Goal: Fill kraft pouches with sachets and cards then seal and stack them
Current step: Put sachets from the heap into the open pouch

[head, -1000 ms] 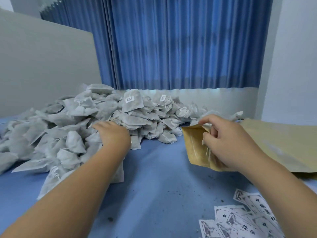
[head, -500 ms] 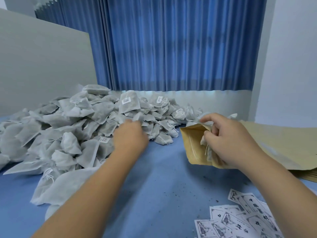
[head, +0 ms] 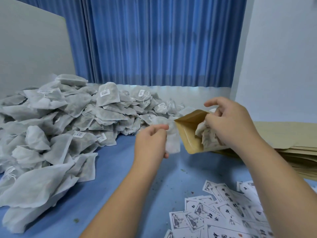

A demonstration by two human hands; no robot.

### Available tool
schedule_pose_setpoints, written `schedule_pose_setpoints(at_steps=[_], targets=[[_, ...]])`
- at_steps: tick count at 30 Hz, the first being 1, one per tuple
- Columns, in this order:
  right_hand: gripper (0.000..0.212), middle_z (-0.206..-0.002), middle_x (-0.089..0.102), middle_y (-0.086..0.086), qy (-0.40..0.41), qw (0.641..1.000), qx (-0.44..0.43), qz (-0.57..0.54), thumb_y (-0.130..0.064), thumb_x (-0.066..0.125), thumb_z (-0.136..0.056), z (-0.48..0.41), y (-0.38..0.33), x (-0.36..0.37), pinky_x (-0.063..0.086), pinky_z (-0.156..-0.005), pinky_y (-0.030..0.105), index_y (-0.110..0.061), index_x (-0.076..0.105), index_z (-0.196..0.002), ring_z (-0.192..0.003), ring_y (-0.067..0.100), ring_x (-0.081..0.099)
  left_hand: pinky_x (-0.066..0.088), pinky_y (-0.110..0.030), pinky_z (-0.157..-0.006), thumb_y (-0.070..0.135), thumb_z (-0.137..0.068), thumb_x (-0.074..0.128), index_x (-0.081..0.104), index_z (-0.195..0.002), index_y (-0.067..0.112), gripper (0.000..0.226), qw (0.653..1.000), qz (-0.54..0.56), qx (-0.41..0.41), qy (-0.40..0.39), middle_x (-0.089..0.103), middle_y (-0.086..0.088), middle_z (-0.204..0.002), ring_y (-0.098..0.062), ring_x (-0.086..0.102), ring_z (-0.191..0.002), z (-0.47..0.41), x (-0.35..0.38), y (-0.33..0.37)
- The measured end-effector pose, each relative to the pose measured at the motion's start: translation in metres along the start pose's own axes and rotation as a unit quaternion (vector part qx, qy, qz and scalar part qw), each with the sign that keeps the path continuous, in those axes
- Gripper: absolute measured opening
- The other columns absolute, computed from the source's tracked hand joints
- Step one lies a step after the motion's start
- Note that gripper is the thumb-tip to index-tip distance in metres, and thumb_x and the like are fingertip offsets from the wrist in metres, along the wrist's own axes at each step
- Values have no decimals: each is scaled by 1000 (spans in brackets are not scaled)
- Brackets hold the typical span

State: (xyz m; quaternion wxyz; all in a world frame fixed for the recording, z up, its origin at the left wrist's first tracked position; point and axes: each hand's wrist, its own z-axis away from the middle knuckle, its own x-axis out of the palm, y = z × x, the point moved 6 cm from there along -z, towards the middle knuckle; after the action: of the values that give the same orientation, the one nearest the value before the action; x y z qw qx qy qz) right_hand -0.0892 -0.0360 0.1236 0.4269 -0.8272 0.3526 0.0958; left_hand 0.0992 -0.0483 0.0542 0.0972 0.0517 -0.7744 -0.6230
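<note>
Above the blue surface (head: 180, 177), the left hand (head: 151, 143) holds one white bag (head: 173, 141) in its grip, fingers curled around it. That bag hangs just beside the open mouth of the brown pouch (head: 186, 133). The right hand (head: 229, 127) has its grip closed on the pouch's far side, with more white bags bunched inside. Both arms reach forward, hands close together. A big pile of bags (head: 60, 126) lies to the left. Printed cards (head: 223, 215) lie by the right arm. Flat pouches (head: 295, 146) are stacked behind it.
</note>
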Motion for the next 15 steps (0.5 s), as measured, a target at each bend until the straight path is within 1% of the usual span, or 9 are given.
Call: schedule_pose_setpoints(at_steps=[3,4,6,8,10,11,12,13,15], targets=[[32,-45,55,-20,-3,1000,-1,4,0,50,-77,-1,2,0,35,-46,5,-24,60,-97,-51,-7,54,49,-27,-46,6,-87,47,73,-94,19,30,999,18,19,-24,61,2,-78,-11,50,-40,9,6,7],[32,-46,56,-19,-5,1000,-2,7,-1,51,-78,-2,2,-1,36,-45,6,-25,60,-96,-52,-6,54,51,-28,-47,8,-88,47,74,-94,19,29,999,20,24,-35,61,2,-78,-10,53,-42,11,9,9],[32,-50,57,-10,-12,1000,-6,14,-4,52,-79,-2,3,0,37,-45,10,-28,61,-97,-53,-2,55,51,-28,-46,13,-87,51,76,-90,20,26,998,15,36,-53,62,6,-72,-9,54,-45,16,17,11],[31,-55,53,-6,-17,1000,-9,24,-7,54,-80,-3,4,0,40,-50,19,-30,62,-99,-55,5,53,51,-29,-47,27,-77,53,76,-86,23,25,996,-3,58,-62,64,12,-69,-10,57,-52,23,24,12],[31,-57,52,-6,-24,999,-17,24,-6,54,-80,-3,3,1,40,-52,22,-28,64,-99,-55,7,51,56,-39,-61,37,-69,48,74,-84,31,31,993,-51,84,-62,65,13,-75,-14,60,-66,26,30,11],[31,-56,52,-6,-30,999,-24,23,-5,53,-80,-3,2,2,40,-52,20,-28,64,-98,-54,7,51,57,-44,-68,40,-68,46,72,-83,35,31,991,-80,92,-62,64,13,-75,-18,61,-71,28,32,10],[31,-53,52,-7,-37,999,-30,23,-4,53,-80,-3,0,3,38,-49,17,-27,64,-97,-53,5,51,56,-48,-73,42,-69,43,68,-82,38,29,988,-106,94,-63,63,11,-74,-21,62,-74,29,34,8],[32,-51,53,-9,-46,998,-36,21,-3,52,-79,-2,-2,5,36,-47,13,-27,64,-96,-52,2,52,56,-50,-75,42,-72,41,66,-82,37,27,986,-126,91,-64,63,8,-77,-25,62,-77,28,34,6],[33,-48,52,-16,-66,996,-51,17,-1,51,-78,0,-8,10,36,-46,9,-27,63,-94,-50,-3,52,54,-53,-77,42,-78,38,62,-82,30,27,983,-149,87,-63,61,0,-83,-32,61,-84,27,33,3]])
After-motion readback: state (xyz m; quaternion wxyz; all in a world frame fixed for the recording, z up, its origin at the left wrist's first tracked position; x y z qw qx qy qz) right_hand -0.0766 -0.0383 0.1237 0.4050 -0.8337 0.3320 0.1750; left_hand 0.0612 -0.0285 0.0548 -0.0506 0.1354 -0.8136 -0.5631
